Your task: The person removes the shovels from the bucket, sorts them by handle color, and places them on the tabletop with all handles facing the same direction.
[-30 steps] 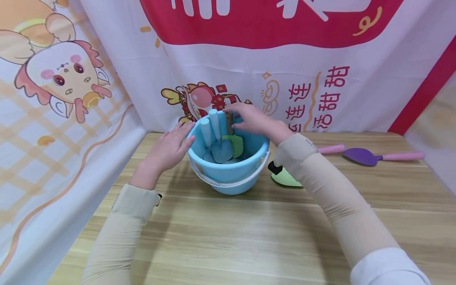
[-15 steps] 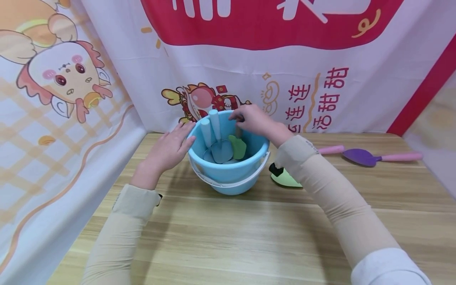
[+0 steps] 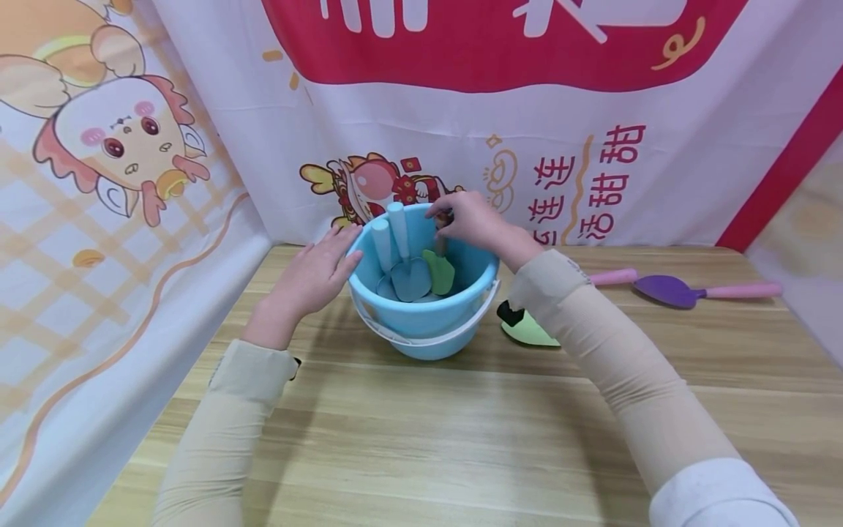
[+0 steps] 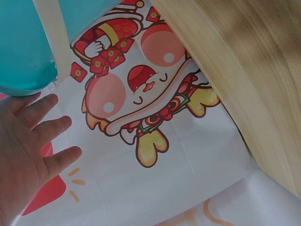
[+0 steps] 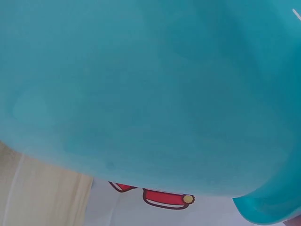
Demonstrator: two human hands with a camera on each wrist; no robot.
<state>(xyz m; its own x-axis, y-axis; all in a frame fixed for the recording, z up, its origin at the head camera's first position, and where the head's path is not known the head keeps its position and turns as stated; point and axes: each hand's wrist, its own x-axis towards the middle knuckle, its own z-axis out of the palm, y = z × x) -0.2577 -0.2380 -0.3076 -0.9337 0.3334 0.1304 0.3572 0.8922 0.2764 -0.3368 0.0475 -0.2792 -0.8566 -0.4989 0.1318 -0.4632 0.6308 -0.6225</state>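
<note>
A light-blue bucket (image 3: 421, 311) with a white handle (image 3: 437, 338) stands upright on the wooden table. Inside lean a blue shovel (image 3: 410, 279) and another blue-handled tool (image 3: 383, 245) whose blade is mostly hidden. Beside them is a small green shovel (image 3: 439, 272) with a brown handle. My right hand (image 3: 473, 219) reaches over the far right rim, thumb and fingers around the brown handle's upper part. Resting at the left rim, my left hand (image 3: 312, 272) has its fingers extended. In the left wrist view that hand (image 4: 28, 141) touches the bucket's edge (image 4: 28, 89).
On the table to the right lie a purple trowel (image 3: 668, 290) with a pink handle and a light-green blade (image 3: 529, 331) partly hidden by my right sleeve. A pink handle (image 3: 612, 277) sticks out behind that sleeve. Printed cloth (image 3: 395, 117) hangs behind the table.
The green shovel has shifted right and lower in the bucket, its brown handle now against the right inner wall. My right hand moved slightly right with it. The left hand stayed put.
</note>
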